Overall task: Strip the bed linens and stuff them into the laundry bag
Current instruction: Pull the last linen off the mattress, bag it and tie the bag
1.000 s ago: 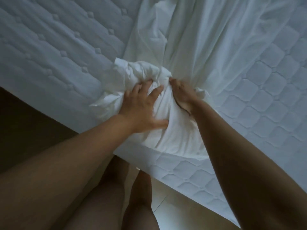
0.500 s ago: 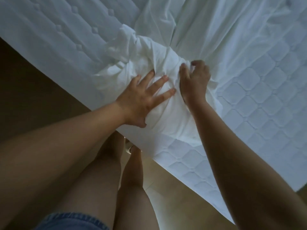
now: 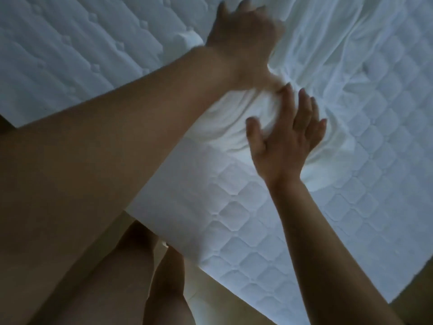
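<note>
A white bed sheet [image 3: 332, 55] lies loose and creased across the bare quilted mattress [image 3: 257, 221], bunched into a mound [image 3: 229, 120] near the mattress edge. My left hand [image 3: 243, 36] is blurred and stretched far over the sheet, its fingers pointing away from me onto the cloth. My right hand [image 3: 288, 144] hovers at the bunched mound with its fingers spread and straight, holding nothing. No laundry bag is in view.
The mattress corner [image 3: 145, 207] juts toward me, with my bare legs [image 3: 131, 266] and pale floor [image 3: 222, 301] just below it. Dark floor shows at the far left and the lower right.
My left hand has left the mound and shot forward over the sheet. My right hand has let go of the cloth and opened. The view moved closer over the bed.
</note>
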Motion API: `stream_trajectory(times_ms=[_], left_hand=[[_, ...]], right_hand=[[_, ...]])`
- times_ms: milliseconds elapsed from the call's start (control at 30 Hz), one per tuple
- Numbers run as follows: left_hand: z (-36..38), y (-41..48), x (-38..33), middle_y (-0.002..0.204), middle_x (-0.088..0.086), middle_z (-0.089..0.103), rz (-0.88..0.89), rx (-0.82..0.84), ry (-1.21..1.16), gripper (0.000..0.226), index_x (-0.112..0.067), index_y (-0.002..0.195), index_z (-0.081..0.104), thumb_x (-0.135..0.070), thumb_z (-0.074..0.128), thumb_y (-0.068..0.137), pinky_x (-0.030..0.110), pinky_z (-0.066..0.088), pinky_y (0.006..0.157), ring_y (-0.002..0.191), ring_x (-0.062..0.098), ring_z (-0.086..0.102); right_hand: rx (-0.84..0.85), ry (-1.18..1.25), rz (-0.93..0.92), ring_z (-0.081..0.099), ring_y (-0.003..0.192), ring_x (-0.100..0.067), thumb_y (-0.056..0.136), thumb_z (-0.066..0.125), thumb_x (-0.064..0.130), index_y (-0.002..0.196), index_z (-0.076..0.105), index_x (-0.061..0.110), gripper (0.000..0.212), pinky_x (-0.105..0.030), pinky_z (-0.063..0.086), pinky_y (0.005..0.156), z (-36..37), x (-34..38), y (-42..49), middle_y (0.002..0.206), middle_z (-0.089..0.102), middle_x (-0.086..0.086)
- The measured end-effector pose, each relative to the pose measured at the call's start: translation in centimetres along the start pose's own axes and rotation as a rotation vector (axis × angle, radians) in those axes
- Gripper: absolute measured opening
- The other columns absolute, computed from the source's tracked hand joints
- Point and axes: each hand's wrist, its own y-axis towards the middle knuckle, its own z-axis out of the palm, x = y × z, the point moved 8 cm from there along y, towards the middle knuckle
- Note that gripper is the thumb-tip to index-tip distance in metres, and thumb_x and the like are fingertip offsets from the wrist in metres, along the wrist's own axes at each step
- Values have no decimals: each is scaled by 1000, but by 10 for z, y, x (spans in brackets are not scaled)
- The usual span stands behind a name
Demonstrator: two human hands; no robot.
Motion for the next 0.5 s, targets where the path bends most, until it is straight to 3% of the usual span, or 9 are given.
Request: stream_trajectory(times_ms=[67, 100, 167, 233, 300, 367, 500], left_hand=[[-6, 1, -11, 128, 14, 56, 8, -276, -4, 48, -12, 124, 56, -46, 48, 90, 50, 31, 101, 123, 34, 46], [3, -2, -13, 127, 13, 58, 7, -358, -41, 48, -13, 123, 59, -44, 42, 90, 51, 33, 98, 122, 35, 49], [41, 1, -5, 145, 10, 46, -43, -306, -133, 63, -21, 140, 47, -53, 29, 89, 53, 34, 98, 134, 34, 40], [77, 18, 10, 153, 8, 34, -115, -235, -212, 70, -27, 147, 35, -59, 25, 86, 56, 36, 98, 139, 35, 31], [96, 42, 17, 148, 13, 41, -112, -257, -288, 70, -24, 143, 43, -59, 30, 85, 58, 42, 92, 133, 40, 38], [109, 71, 24, 147, 11, 42, -151, -224, -303, 74, -26, 143, 43, -62, 27, 81, 55, 41, 96, 132, 37, 39], [126, 109, 35, 144, 3, 44, -266, -124, -308, 88, -24, 144, 39, -70, 17, 72, 44, 32, 100, 130, 27, 40]], right_hand=[[-50, -22, 15, 50, 121, -40, 89, 40, 51, 128, 57, 7, 61, -54, 33, 100, 5, -14, 53, 127, 57, -20], [-74, -23, -1, 56, 113, -40, 90, 42, 47, 120, 62, 7, 54, -52, 39, 95, 8, -20, 76, 120, 62, -19], [-84, 4, -6, 61, 98, -38, 90, 46, 39, 108, 68, 8, 42, -46, 44, 86, 23, -30, 108, 107, 66, -16], [-48, 5, 25, 61, 97, -37, 91, 43, 39, 109, 68, 9, 42, -43, 44, 85, 44, -38, 125, 106, 66, -13], [67, 14, 107, 55, 109, -33, 89, 30, 47, 120, 61, 13, 56, -41, 37, 95, 73, -50, 136, 117, 63, -11], [156, 55, 160, 51, 116, -30, 83, 19, 54, 127, 56, 13, 71, -37, 32, 101, 100, -63, 152, 124, 59, -10], [172, 189, 220, 52, 113, -30, 76, 19, 59, 121, 60, 13, 76, -36, 34, 99, 129, -90, 179, 120, 60, -14]])
